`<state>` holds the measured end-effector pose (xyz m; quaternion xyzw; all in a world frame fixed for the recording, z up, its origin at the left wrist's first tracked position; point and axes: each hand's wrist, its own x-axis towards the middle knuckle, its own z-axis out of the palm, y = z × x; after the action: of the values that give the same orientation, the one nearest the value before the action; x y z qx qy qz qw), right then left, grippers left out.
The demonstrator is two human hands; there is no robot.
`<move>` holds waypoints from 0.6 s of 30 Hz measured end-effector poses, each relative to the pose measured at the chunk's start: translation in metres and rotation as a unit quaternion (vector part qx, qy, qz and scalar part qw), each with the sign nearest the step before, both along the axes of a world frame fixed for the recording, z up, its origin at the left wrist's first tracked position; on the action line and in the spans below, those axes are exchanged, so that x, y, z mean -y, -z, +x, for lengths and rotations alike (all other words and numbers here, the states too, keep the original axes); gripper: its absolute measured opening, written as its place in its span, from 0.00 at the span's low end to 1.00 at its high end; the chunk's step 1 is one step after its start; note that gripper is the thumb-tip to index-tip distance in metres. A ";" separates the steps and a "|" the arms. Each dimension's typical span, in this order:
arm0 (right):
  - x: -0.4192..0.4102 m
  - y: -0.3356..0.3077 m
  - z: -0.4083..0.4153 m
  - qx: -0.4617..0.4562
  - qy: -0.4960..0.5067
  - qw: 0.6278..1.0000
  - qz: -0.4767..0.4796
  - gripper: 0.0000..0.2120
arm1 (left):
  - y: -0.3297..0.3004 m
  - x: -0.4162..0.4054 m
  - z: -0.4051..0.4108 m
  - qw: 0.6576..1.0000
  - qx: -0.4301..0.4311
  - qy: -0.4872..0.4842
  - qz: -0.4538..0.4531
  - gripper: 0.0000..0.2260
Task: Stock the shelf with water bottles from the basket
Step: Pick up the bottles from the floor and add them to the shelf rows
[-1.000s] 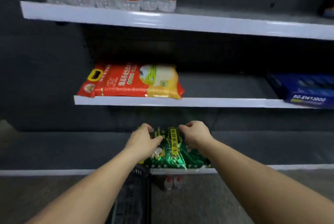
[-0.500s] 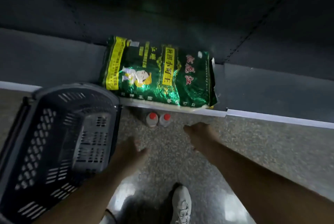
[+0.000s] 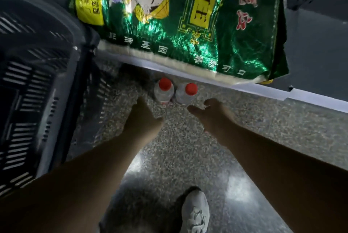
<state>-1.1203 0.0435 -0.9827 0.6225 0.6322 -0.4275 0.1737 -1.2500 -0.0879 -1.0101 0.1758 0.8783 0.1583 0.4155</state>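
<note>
Two water bottles [image 3: 174, 93] just beyond both hands' spread fingers [image 3: 195, 109].

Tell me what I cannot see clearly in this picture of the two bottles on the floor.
- Bottles: seen from above, so only the red caps and shoulders show; labels mostly hidden.
- Basket: blurred by motion and cut by the left edge; whether anything is inside is unclear.
- Green bag: top cut by the upper edge.
- Left hand and right hand: open near the bottles; contact cannot be judged.
</note>
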 end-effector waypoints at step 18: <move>0.003 0.118 -0.028 -0.182 0.094 0.974 0.100 0.32 | 0.091 -0.058 -0.028 0.926 0.068 -0.167 0.331 0.18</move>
<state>-1.1484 0.0408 -1.1009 0.6049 0.6315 -0.4826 -0.0489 -1.2782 -0.0300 -1.1014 0.1430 0.7623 0.5185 0.3602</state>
